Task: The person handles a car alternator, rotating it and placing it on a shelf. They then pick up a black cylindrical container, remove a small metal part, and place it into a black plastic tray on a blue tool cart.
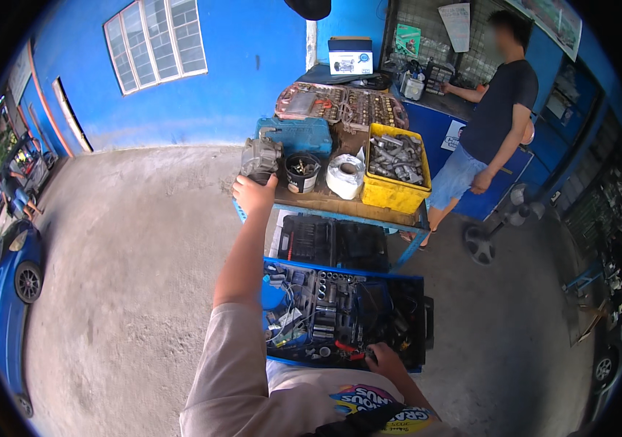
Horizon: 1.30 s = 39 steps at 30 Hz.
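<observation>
My left hand [255, 194] grips the lower near side of a grey metal engine part [260, 158], which sits at the left corner of the workbench. My right hand [388, 361] is low in the open blue tool drawer [417, 320], its fingers curled in. Whatever they hold is hidden or too small to name. Just left of that hand lie red-handled pliers [349, 350]. Sockets [327, 309] fill a dark tray in the middle of the drawer, and a pale cable lies at its left.
On the bench [325, 204] stand a black tub [301, 175], a white roll [345, 177], a yellow crate [394, 193] of metal parts, a teal case [296, 135] and an open bit set [369, 109]. A person [500, 109] stands behind, right. A fan [518, 207] stands on the floor.
</observation>
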Motion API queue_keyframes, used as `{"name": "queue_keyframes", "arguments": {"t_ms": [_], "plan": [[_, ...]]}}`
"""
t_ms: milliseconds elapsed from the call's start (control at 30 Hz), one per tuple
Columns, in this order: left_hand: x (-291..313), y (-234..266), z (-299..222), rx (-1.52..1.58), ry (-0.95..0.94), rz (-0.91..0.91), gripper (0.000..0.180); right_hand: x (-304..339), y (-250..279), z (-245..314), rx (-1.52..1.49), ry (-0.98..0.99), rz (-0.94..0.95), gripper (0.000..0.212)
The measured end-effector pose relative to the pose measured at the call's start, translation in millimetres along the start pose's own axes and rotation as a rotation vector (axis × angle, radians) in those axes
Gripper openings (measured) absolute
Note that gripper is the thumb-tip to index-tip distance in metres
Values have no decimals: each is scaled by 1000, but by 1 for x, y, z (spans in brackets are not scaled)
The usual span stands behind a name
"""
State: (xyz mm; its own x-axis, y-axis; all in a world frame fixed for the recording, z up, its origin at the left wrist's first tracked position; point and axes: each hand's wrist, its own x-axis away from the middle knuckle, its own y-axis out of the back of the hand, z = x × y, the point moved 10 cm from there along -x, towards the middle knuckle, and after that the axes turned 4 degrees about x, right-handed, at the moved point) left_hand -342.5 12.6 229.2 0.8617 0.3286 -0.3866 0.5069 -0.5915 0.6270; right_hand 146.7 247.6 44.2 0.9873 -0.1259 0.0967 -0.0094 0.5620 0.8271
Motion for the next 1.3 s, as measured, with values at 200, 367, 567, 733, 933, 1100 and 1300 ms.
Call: {"name": "queue_keyframes", "arguments": {"t_ms": [200, 367, 567, 733, 933, 1100, 1300], "plan": [[25, -4, -36, -187, -201, -91, 74, 6, 0, -10, 1, -63, 24, 42], [25, 0, -33, -140, -122, -80, 80, 14, -3, -13, 33, -95, 38, 43], [25, -2, 0, -65, -134, 135, 88, 15, -2, -19, 21, -102, 0, 44], [22, -3, 18, 115, -262, 180, 85, 20, -2, -26, 7, -99, -24, 43], [60, 29, -11, -62, -414, -3, 68, 18, -5, -31, 31, -77, -33, 44], [86, -18, -63, 56, -504, 356, 60, 16, -10, -28, -11, -73, -33, 44], [52, -67, -82, 32, -383, 379, 57, 34, 2, -43, -57, -161, -87, 45]]}}
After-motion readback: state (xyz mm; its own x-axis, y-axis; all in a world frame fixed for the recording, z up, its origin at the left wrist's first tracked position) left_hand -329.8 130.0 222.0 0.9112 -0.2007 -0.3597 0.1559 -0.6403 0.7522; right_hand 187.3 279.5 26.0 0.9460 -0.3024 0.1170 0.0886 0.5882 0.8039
